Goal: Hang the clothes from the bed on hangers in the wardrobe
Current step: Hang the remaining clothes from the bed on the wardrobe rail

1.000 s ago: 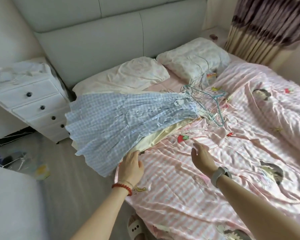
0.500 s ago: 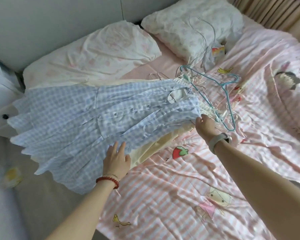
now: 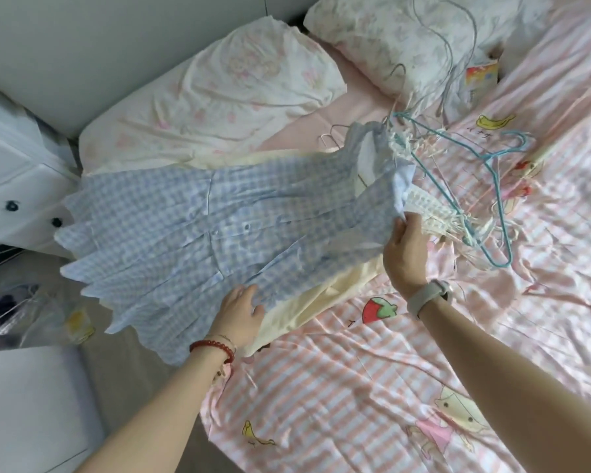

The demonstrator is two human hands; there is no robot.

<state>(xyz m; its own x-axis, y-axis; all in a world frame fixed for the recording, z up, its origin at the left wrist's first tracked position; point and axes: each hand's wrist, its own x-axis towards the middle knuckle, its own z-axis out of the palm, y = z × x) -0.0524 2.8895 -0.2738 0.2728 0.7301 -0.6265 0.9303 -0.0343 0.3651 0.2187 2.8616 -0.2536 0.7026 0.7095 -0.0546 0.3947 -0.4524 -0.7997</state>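
Closest to the camera, two bare forearms reach out over the pink striped sheet point(image 3: 355, 387) with its cartoon prints, and everything else sits around the blue gingham dress point(image 3: 201, 240) that lies spread across the near-left corner of the bed, hem hanging off the edge toward the floor. At the dress's lower side the left hand point(image 3: 241, 314), red bead bracelet on the wrist, rests on the fabric with fingers laid fairly flat, so it's loose and not grasping anything as far as I can see. Under the dress there's a cream garment point(image 3: 324, 295) peeking out along the near edge. At the dress's top end the right hand point(image 3: 406, 254), pale watch band on the wrist, has its fingers curled around the shoulder edge, pinching it and lifting it a bit. Just past that end lies a tangle of wire hangers point(image 3: 485, 186), teal, white and pink. Beyond the dress are two pale pillows point(image 3: 219, 97), and left of it a white drawer unit point(image 3: 17, 186).
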